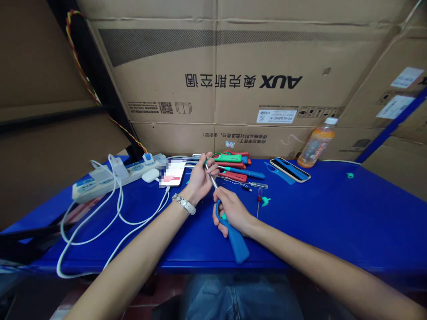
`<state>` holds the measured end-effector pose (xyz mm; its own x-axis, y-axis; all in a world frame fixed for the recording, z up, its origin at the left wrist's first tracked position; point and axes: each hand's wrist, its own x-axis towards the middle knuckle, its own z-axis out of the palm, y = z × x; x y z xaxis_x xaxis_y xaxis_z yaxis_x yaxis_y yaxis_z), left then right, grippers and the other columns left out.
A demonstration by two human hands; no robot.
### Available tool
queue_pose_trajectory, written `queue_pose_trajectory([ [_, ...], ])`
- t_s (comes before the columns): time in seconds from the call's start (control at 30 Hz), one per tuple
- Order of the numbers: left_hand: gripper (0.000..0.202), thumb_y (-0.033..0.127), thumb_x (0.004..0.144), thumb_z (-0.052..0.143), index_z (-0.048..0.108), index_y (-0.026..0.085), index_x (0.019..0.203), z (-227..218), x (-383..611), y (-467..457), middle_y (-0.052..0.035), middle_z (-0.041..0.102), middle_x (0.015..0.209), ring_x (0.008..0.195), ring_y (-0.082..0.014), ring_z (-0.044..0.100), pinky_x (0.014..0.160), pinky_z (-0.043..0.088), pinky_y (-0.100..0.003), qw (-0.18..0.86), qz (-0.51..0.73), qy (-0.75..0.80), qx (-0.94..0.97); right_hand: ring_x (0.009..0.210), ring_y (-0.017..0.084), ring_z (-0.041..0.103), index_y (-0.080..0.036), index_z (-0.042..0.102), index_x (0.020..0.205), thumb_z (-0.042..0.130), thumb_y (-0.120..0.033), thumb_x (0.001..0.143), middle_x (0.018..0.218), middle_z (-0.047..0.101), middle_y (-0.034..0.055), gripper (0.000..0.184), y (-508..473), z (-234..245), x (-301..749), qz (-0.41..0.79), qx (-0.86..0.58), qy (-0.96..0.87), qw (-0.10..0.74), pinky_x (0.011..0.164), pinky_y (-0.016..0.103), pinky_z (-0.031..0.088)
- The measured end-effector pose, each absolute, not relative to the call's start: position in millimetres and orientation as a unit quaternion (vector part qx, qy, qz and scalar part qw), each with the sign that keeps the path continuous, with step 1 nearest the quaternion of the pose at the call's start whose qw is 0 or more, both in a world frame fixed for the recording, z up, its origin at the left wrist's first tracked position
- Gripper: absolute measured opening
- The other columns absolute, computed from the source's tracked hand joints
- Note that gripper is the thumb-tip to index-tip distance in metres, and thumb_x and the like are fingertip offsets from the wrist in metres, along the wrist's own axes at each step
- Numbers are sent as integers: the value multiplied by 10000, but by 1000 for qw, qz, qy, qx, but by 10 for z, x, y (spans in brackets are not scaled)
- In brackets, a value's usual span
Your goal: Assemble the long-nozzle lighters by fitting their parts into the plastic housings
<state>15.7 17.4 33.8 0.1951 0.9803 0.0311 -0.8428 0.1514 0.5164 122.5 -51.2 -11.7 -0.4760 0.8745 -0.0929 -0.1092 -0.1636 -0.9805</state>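
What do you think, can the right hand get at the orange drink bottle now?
Probably not: the right hand is holding the blue-handled tool, though nothing tall seems to block the bottle.

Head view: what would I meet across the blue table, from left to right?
White rounded case, phone with lit screen, held blue tool with metal rod, red-handled screwdriver, plastic bottle of orange drink, lone small green piece.

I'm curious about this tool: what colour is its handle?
The handle is blue, best seen in the head view.
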Motion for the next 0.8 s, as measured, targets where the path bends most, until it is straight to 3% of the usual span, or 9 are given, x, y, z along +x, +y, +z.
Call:
queue_pose_trajectory([
  [0.1, 343, 342, 976, 543, 430, 172, 701, 246, 219, 154, 85, 354, 530, 368, -35, 319, 359, 284, -139, 733, 595, 214, 253, 226, 141, 455, -244, 348, 882, 339, -430, 944, 419, 577, -62, 196, -474, -122, 1209, 657, -387, -526, 377, 244, 191, 352],
  [0.23, 388, 450, 949, 550, 435, 178, 698, 120, 338, 94, 49, 475, 561, 383, -52, 405, 350, 288, -158, 711, 566, 284, 306, 222, 147, 461, -239, 350, 876, 323, -460, 955, 409, 563, -61, 236, -399, -123, 1211, 631, -408, -521, 404, 242, 196, 353],
  [0.37, 414, 549, 909, 555, 531, 167, 752, 92, 344, -4, 18, 568, 585, 335, -62, 411, 309, 288, -181, 701, 506, 331, 378, 220, 149, 450, -227, 410, 943, 328, -459, 960, 417, 560, -57, 247, -345, -67, 1261, 646, -421, -481, 417, 249, 212, 362],
  [0.53, 504, 612, 903, 505, 653, 136, 979, 94, 310, -100, 27, 529, 475, 263, -104, 419, 259, 311, -201, 693, 401, 370, 471, 229, 150, 451, -176, 499, 1019, 150, -603, 970, 439, 566, -20, 553, -306, 30, 1354, 702, -378, -433, 421, 254, 234, 375],
  [0.7, 565, 641, 872, 541, 667, 129, 1076, 46, 324, -130, 45, 484, 402, 259, -117, 452, 289, 380, -195, 698, 384, 342, 498, 215, 145, 410, -134, 566, 988, 103, -760, 906, 355, 468, -28, 783, -303, 52, 1365, 682, -421, -439, 407, 236, 239, 361],
  [0.8, 561, 634, 887, 523, 672, 144, 1115, 39, 320, -150, 36, 487, 388, 264, -141, 489, 297, 417, -212, 692, 381, 343, 509, 227, 151, 408, -135, 581, 1004, 117, -809, 872, 339, 441, -24, 829, -298, 45, 1343, 657, -456, -452, 395, 234, 253, 371],
])
